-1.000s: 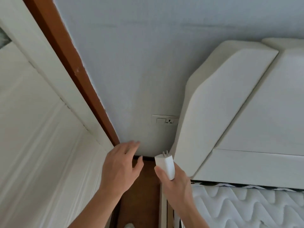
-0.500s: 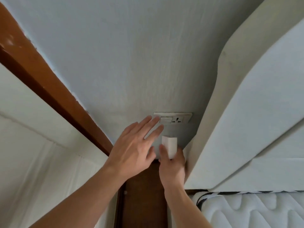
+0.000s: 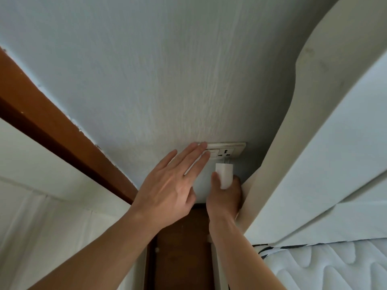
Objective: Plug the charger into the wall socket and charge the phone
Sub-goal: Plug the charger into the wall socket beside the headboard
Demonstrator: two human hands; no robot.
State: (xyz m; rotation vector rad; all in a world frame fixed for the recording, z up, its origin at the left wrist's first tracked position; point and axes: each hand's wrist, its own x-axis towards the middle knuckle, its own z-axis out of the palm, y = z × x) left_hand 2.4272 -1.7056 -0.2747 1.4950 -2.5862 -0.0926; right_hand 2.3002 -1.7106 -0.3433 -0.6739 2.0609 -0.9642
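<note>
A white wall socket plate (image 3: 234,147) with a switch on its left half and a dark outlet on its right half sits low on the pale wall. My right hand (image 3: 225,196) grips a white charger block (image 3: 224,174) just below the outlet, its metal prongs pointing up and almost touching the plate. My left hand (image 3: 169,185) lies flat, fingers stretched out, with the fingertips on the plate's left end over the switch. No phone or cable is visible.
A cream padded headboard (image 3: 314,164) rises close on the right, pressing against my right hand. A quilted mattress (image 3: 326,266) lies bottom right. A brown wooden frame (image 3: 62,130) runs diagonally at left; a brown floor strip (image 3: 182,248) lies below.
The view has closed in on the socket. My right hand lifted the charger up to the outlet, and my left hand slid forward until its fingertips reached the plate.
</note>
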